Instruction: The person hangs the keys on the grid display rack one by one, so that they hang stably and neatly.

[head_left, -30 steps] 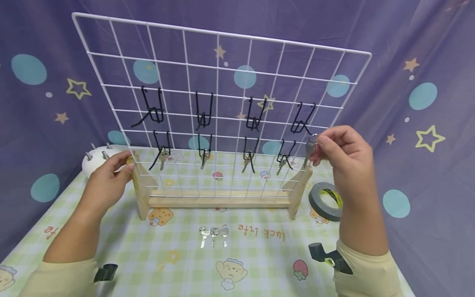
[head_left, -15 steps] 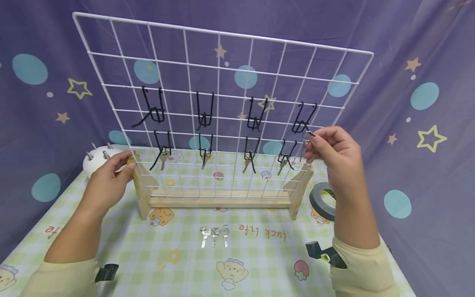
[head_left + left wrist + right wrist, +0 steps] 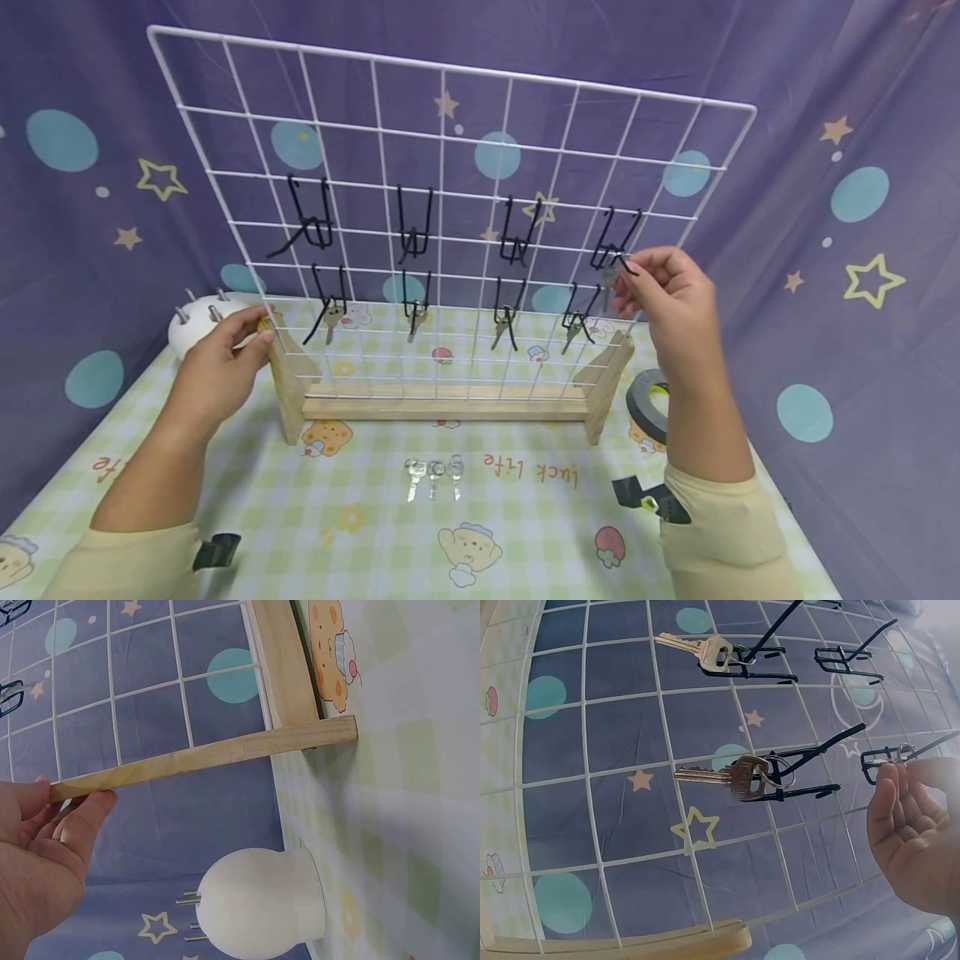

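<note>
One small silver key (image 3: 609,276) on its ring is pinched by the right hand (image 3: 670,293) at the tip of the black wire hook (image 3: 617,247), right of centre on the white wire grid panel (image 3: 442,75). A slip off the hook tip could be caused by a tilted ring. The wooden stand's upright (image 3: 281,367) is gripped by the left hand (image 3: 217,367), wrist low at lower left.

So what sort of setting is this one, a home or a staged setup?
Probably a staged tabletop setup: a purple star-print backdrop cloth hangs behind a table with a cartoon checked tablecloth, and a white wire grid panel on a wooden stand carries black hooks with keys.
</note>
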`<state>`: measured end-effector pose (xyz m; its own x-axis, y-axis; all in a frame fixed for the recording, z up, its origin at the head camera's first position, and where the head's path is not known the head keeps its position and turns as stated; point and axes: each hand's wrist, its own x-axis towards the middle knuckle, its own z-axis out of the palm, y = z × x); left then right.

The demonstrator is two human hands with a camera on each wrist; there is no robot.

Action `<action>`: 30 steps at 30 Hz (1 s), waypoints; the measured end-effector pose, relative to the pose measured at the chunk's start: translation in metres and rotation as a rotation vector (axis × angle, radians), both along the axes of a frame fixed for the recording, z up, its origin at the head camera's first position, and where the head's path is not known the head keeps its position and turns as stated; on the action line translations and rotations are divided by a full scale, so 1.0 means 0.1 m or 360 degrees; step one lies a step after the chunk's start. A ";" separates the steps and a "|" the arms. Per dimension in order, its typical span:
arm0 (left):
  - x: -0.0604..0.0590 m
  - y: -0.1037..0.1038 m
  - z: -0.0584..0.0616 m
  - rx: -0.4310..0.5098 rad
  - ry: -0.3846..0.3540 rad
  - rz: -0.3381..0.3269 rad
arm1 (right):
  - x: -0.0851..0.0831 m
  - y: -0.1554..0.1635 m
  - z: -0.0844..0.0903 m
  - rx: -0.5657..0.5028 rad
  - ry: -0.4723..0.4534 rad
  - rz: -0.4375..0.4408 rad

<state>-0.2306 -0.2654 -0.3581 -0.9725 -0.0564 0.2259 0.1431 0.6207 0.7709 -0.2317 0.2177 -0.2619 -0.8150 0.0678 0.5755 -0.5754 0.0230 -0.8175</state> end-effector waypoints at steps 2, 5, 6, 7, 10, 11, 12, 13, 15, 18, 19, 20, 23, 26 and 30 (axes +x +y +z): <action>0.01 0.00 0.00 -0.0008 0.0000 0.0003 | -0.02 -0.01 0.00 0.0004 -0.0013 -0.0035; 0.01 0.01 0.00 -0.0008 0.0002 0.0003 | -0.04 -0.02 0.01 -0.0001 -0.0024 -0.0070; 0.01 0.01 0.00 -0.0003 0.0003 0.0001 | -0.04 -0.03 0.01 0.0004 -0.0030 -0.0087; 0.01 0.01 0.00 -0.0008 0.0003 0.0004 | -0.05 -0.03 0.02 0.0002 -0.0034 -0.0099; 0.01 0.01 0.00 -0.0014 0.0006 0.0007 | -0.05 -0.06 0.03 0.0021 -0.0062 -0.0168; 0.02 0.01 0.01 -0.0018 0.0004 0.0009 | -0.05 -0.06 0.04 0.0035 -0.0074 -0.0199; 0.02 0.01 0.01 -0.0023 0.0001 0.0011 | -0.05 -0.07 0.04 0.0052 -0.0081 -0.0229; 0.02 0.01 0.01 -0.0026 0.0000 0.0012 | -0.05 -0.08 0.05 0.0069 -0.0087 -0.0254; 0.02 0.01 0.01 -0.0020 -0.0002 0.0010 | -0.05 -0.09 0.05 0.0111 -0.0097 -0.0299; 0.02 0.02 0.01 -0.0006 0.0003 0.0003 | -0.05 -0.09 0.04 0.0147 -0.0087 -0.0317; 0.02 0.02 0.00 -0.0005 0.0003 0.0005 | -0.05 -0.08 0.03 0.0152 -0.0081 -0.0319; 0.02 0.02 0.00 -0.0004 0.0001 0.0007 | -0.05 -0.08 0.02 0.0147 -0.0077 -0.0318; 0.02 0.02 -0.01 -0.0003 -0.0002 0.0007 | -0.03 -0.06 -0.01 0.0122 -0.0056 -0.0318; 0.02 0.01 -0.01 -0.0007 0.0000 0.0015 | 0.00 -0.03 -0.05 0.0078 0.0007 -0.0301; 0.02 0.01 0.00 -0.0015 0.0002 0.0019 | 0.10 -0.01 -0.11 0.0020 0.0186 -0.0124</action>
<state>-0.2284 -0.2649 -0.3578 -0.9715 -0.0656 0.2279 0.1370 0.6293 0.7650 -0.2218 0.2165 -0.2726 -0.7349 0.1204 0.6675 -0.6628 0.0813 -0.7444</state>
